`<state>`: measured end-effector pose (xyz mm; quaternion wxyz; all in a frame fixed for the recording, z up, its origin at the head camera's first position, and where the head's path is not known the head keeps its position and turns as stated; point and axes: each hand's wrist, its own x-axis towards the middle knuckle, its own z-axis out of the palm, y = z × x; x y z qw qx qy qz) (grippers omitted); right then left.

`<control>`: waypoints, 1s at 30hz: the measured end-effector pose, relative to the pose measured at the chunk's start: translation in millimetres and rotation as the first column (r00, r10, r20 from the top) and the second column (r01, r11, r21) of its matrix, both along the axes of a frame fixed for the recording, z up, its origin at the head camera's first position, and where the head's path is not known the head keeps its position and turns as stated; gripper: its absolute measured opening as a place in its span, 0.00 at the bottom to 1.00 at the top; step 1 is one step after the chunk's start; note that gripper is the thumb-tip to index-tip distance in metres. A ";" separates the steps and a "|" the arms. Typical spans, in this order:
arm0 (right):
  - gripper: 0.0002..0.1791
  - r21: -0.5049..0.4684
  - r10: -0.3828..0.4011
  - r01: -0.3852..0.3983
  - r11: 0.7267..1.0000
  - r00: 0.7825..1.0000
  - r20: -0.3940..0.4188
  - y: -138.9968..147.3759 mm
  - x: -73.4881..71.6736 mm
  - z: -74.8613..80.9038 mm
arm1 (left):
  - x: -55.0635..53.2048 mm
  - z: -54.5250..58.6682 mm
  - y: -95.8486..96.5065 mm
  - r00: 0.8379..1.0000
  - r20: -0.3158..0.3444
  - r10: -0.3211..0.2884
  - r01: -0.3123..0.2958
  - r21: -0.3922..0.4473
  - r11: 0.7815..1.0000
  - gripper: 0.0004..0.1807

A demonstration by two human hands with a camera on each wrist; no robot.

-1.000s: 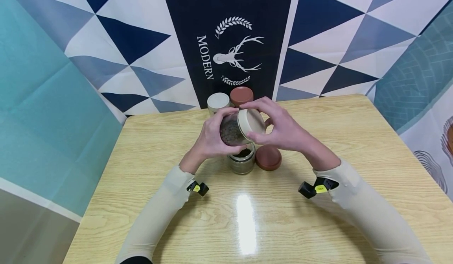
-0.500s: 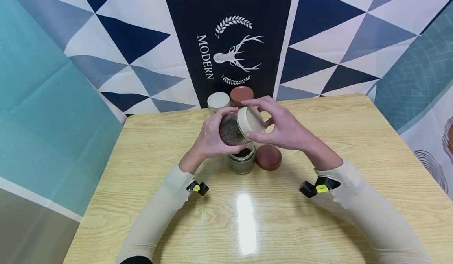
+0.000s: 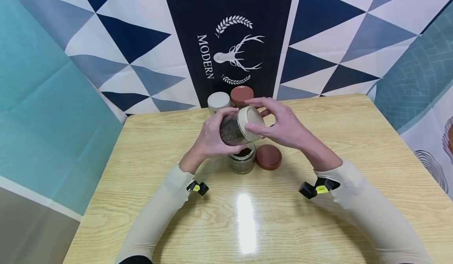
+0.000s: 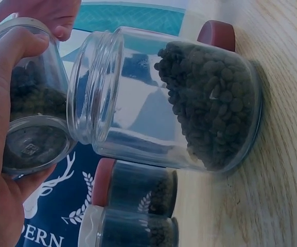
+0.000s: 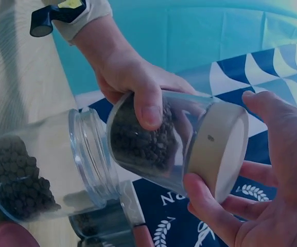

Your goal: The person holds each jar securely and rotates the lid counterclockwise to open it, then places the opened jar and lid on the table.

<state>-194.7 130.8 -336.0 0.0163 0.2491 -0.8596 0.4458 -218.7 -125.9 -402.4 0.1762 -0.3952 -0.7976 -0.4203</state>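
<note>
Standing below the tilted jar (image 3: 240,128), an open jar (image 3: 242,163) neighbours a lid (image 3: 269,157).

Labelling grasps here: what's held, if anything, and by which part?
Left hand holds the tilted jar round its glass body. Right hand is at the lid; whether it firmly grips it can't be told.

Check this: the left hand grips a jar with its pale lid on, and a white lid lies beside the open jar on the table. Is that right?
Not quite: in the head view, the lid beside the open jar is reddish-brown, not white. The left hand does grip the pale-lidded jar.
</note>
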 end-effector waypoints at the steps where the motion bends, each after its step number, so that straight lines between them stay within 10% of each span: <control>1: 0.35 0.005 0.000 0.000 1.000 1.000 -0.002 -1.1 0.6 0.1 | 0.2 0.4 0.0 1.000 -0.002 0.001 -0.001 0.001 1.000 0.56; 17: 0.34 -0.004 0.001 -0.001 1.000 1.000 -0.011 -2.5 1.5 -1.3 | 1.4 1.9 0.9 1.000 -0.023 0.010 -0.010 -0.003 1.000 0.56; 30: 0.36 -0.044 0.131 -0.142 0.989 0.974 -0.187 -0.7 -2.1 -12.6 | -0.1 -0.2 0.9 0.999 -0.047 0.019 -0.019 0.003 1.000 0.56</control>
